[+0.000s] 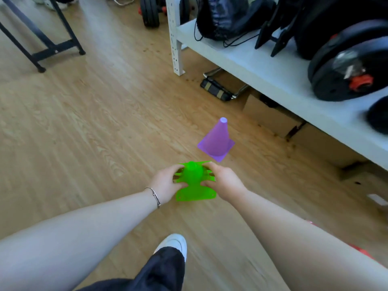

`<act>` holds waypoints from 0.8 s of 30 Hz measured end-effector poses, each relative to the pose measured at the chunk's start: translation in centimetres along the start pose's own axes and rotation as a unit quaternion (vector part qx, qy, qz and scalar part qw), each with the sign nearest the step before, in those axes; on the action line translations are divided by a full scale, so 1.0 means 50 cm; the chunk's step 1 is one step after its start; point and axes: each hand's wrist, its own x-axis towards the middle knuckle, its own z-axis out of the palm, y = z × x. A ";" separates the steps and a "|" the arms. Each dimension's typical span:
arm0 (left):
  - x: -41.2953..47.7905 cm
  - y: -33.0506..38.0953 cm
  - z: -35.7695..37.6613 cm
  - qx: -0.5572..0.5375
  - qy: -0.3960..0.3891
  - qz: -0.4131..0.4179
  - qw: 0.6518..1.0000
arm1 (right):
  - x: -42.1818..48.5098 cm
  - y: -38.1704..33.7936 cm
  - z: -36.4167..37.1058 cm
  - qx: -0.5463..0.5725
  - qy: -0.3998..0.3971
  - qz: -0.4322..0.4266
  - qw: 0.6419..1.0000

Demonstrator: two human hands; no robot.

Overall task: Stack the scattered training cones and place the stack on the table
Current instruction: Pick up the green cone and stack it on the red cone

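Observation:
A bright green training cone (pixel 194 185) is held upright above the wooden floor, seen from above with its tip toward me. My left hand (pixel 165 185) grips its left side and my right hand (pixel 223 182) grips its right side, fingers wrapped around the cone body. I cannot tell whether it is one cone or a nested stack. A purple cone (pixel 217 141) stands upright on the floor just beyond the green one, apart from both hands.
A white shelf (pixel 252 61) runs along the right, carrying black weight plates (pixel 344 72), bags and cords. Cardboard boxes (pixel 270 114) and a folded black item sit under it. A black table frame (pixel 56 47) stands at far left. My white shoe (pixel 174 244) is below.

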 end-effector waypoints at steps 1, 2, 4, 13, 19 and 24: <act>0.002 0.021 0.006 -0.007 -0.001 0.014 1.000 | -0.015 0.011 -0.015 0.013 0.012 0.006 1.000; 0.003 0.052 0.016 -0.009 -0.007 0.033 0.999 | -0.040 0.028 -0.035 0.026 0.030 0.014 0.999; 0.007 0.112 0.033 -0.005 -0.018 0.071 0.997 | -0.091 0.057 -0.077 0.049 0.067 0.028 0.996; -0.015 0.415 0.115 0.081 -0.058 0.222 0.970 | -0.334 0.180 -0.281 0.098 0.190 0.072 0.974; -0.058 0.571 0.226 0.083 -0.093 0.263 0.957 | -0.491 0.271 -0.346 0.103 0.244 0.109 0.958; -0.099 0.631 0.328 0.082 -0.133 0.278 0.948 | -0.598 0.350 -0.345 0.112 0.256 0.145 0.949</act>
